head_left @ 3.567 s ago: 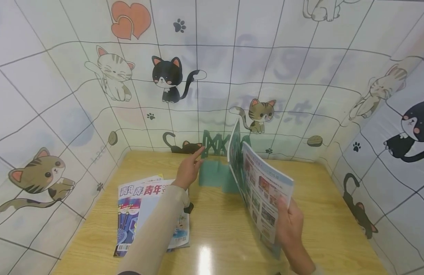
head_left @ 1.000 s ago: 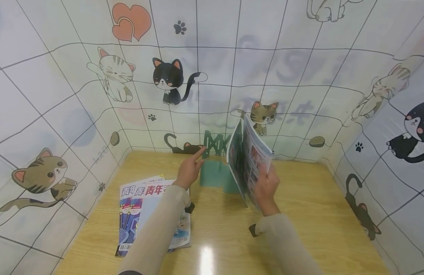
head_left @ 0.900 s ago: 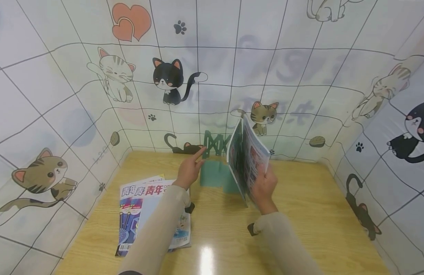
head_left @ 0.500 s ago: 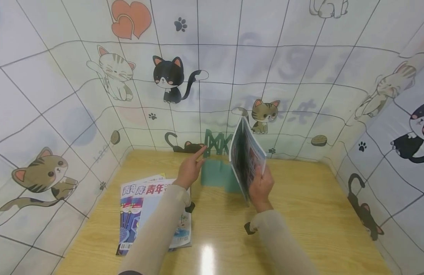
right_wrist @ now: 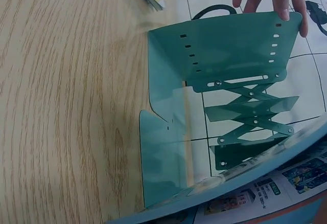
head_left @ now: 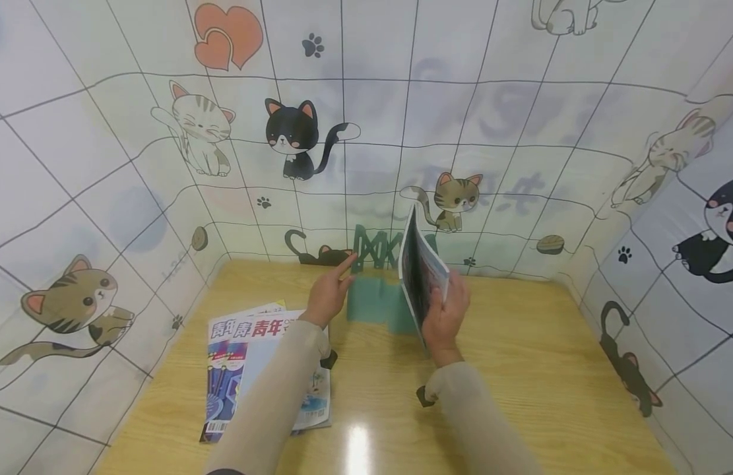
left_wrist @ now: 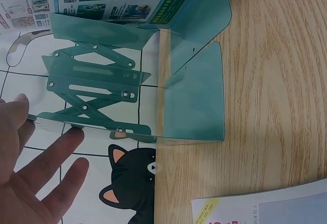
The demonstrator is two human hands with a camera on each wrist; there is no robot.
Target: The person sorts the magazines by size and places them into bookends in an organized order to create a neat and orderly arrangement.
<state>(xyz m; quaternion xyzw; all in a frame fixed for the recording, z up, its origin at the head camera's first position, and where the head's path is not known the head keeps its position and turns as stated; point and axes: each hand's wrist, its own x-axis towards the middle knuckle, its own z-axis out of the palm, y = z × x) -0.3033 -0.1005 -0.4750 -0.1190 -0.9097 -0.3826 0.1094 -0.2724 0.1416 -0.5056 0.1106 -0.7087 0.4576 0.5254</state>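
"Near the middle of the head view, what are the left hand's (head_left: 327, 293) fingers doing?"

"They lightly pinch a corner of the green bookend (head_left: 366, 300). The right wrist view, at its upper right, shows digits on both sides of the side plate (right_wrist: 235, 45); the fingers look fairly straight."

"And the right hand (head_left: 446, 320)?"

"Just right of centre, it grasps the near edge of a magazine (head_left: 434, 260), the thumb toward us. Two leaves spread in a narrow V; I can't tell whether that is one opened copy or two side by side."

"Where does it stand?"

"Upright and a little tilted, at the bookend's right end, its lower corner reaching past the near edge of the base. The left wrist view has it along the top, printed side showing, beside the scissor-like linkage (left_wrist: 97, 81)."

"What lies farther out?"

"Lower left of the head view, a fanned pile of magazines (head_left: 259, 346), partly under the left sleeve (head_left: 271, 402). The right sleeve (head_left: 479, 415) runs to the bottom edge. Everything rests on a wood-grain table (head_left: 568, 382), with a bright reflection at bottom centre."

"And behind?"

"A pale gridded backdrop (head_left: 378, 53) printed with cats, paw prints and, at upper left, hearts."
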